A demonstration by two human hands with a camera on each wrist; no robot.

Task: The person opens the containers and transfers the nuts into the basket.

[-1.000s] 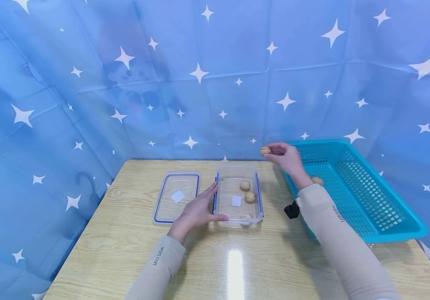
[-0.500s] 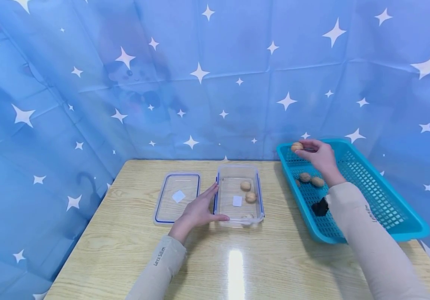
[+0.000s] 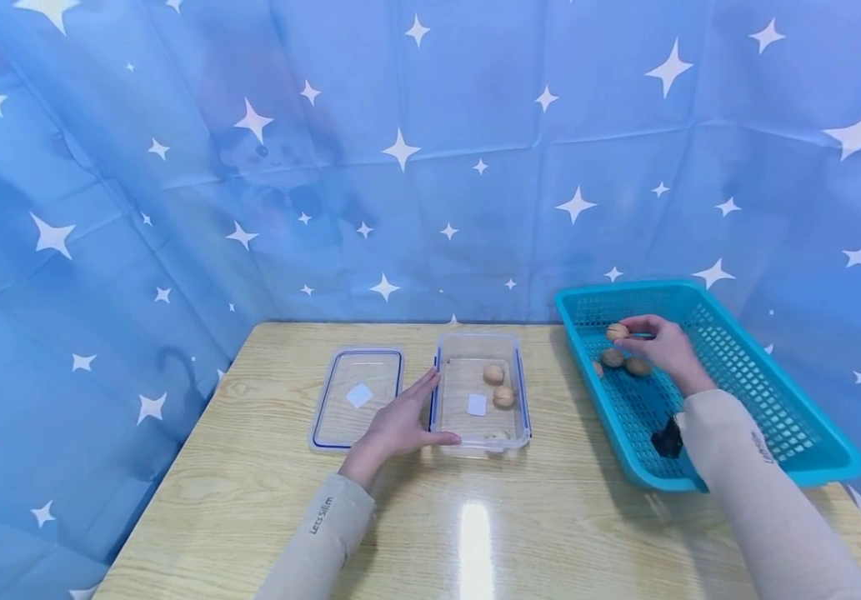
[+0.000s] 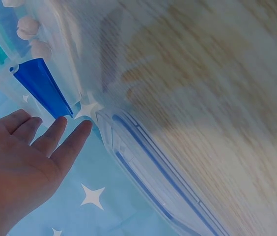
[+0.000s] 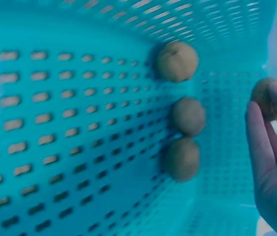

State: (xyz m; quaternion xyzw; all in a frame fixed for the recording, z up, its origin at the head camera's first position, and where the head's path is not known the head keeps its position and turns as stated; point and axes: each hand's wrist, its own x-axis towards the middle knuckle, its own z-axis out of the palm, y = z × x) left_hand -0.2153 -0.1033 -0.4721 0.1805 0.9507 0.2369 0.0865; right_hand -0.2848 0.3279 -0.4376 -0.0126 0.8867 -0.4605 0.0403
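Observation:
My right hand (image 3: 661,348) pinches a walnut (image 3: 617,332) between thumb and fingertips, low over the far left part of the turquoise basket (image 3: 610,433). Below it, three more walnuts lie on the basket floor; the right wrist view shows one walnut (image 5: 178,61) apart and two touching. My left hand (image 3: 400,423) rests against the left side of a clear plastic box (image 3: 475,340), fingers extended and thumb at its near left corner. Inside that box lie two walnuts, one (image 3: 493,374) behind the other (image 3: 503,397). Something pale by its near wall is unclear.
A clear lid (image 3: 358,367) with a blue seal lies flat left of the box. The wooden table (image 3: 250,467) ends at a blue star-printed curtain (image 3: 340,150) behind. A black device (image 3: 668,438) sits on my right wrist.
My right hand, walnut still pinched, has moved right from beside the basket to over it, then lowered into it. The left hand and the box stay put.

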